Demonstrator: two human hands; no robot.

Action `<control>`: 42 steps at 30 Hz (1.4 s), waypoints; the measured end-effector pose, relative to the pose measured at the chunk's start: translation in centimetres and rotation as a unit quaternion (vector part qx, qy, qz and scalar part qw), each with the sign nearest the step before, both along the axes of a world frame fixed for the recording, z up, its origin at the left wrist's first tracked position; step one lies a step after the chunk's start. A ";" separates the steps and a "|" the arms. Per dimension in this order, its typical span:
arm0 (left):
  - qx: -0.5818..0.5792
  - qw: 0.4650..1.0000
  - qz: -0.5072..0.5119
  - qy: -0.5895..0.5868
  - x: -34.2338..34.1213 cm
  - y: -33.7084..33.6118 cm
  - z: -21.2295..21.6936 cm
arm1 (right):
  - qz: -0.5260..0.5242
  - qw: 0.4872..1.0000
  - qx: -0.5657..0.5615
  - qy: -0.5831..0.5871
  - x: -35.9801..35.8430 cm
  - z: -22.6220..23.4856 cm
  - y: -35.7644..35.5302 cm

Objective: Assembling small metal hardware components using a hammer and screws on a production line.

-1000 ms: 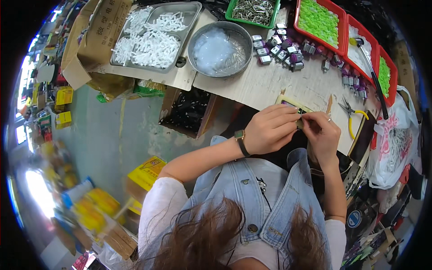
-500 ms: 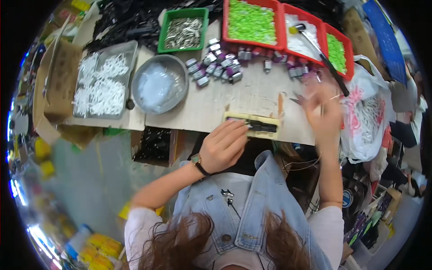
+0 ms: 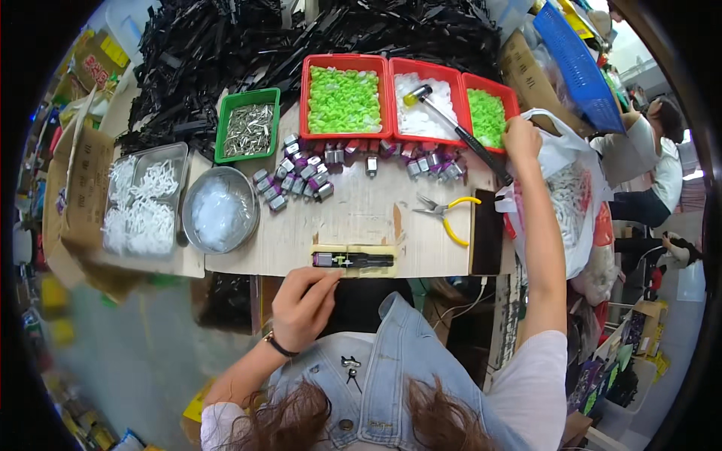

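Observation:
A yellowish block [image 3: 391, 252] lies at the table's front edge, bearing a black part with a metal-and-purple piece [image 3: 353, 260] and a bit of green in its middle. My left hand [image 3: 303, 304] is beside the block's front left, fingers curled and pressed together. Whether they hold anything is hidden. My right hand [image 3: 521, 140] reaches to the right-hand red tray of green pieces [image 3: 487, 114]. Its fingers are bent together at the tray's rim, and what they grip, if anything, cannot be made out. Yellow-handled pliers [image 3: 450, 214] lie on the table, out of both hands.
A hammer [image 3: 459, 129] lies slanting across the red tray of white pieces [image 3: 406, 120]. Small metal-and-purple pieces [image 3: 301, 177] are heaped before the trays. A grey bowl [image 3: 220, 210] stands left, a white plastic bag [image 3: 568, 203] right. Black parts [image 3: 316, 37] pile up behind.
My right hand has moved away from the pliers, up to the right-hand red tray. My left hand has drawn back off the black part to the block's front left. The view has shifted.

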State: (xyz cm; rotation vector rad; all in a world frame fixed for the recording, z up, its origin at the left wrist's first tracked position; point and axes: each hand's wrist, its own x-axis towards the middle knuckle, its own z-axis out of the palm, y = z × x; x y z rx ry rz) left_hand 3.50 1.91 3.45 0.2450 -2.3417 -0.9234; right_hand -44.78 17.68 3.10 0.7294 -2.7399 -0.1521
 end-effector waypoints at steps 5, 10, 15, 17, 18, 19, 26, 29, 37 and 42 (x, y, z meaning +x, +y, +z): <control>0.226 0.974 0.001 -0.033 0.4 0.0 2.2 | 0.154 0.958 -0.242 -0.032 3.9 1.6 -0.5; 0.538 0.838 -0.062 -0.061 -0.8 0.9 2.9 | 0.203 0.712 -0.447 -0.503 25.9 4.2 -2.5; 0.636 0.768 -0.076 -0.011 -0.3 1.5 1.4 | 0.229 0.649 -0.472 -0.551 34.7 3.9 -2.5; 0.668 0.740 -0.081 0.000 0.0 1.3 1.2 | 0.223 0.660 -0.468 -0.544 35.2 3.8 -2.6; 0.683 0.726 -0.083 0.005 0.2 1.3 1.1 | 0.220 0.666 -0.466 -0.540 35.4 3.7 -2.6; 0.688 0.721 -0.083 0.009 0.4 1.3 1.0 | 0.228 0.666 -0.463 -0.538 35.5 3.7 -2.6; 0.710 0.700 -0.073 0.040 1.1 1.6 0.3 | 0.420 0.780 -0.354 -0.300 35.5 3.1 -2.7; 0.710 0.699 -0.060 0.063 1.5 2.2 -0.1 | 0.411 0.774 -0.321 -0.358 35.6 3.5 -2.3; -0.131 0.983 0.041 -0.119 0.8 1.7 -3.5 | 0.369 0.821 -0.249 -0.359 31.9 0.4 -3.4; -0.197 0.969 0.011 -0.147 0.8 1.1 -3.8 | 0.384 0.792 -0.238 -0.410 31.3 -0.4 -4.2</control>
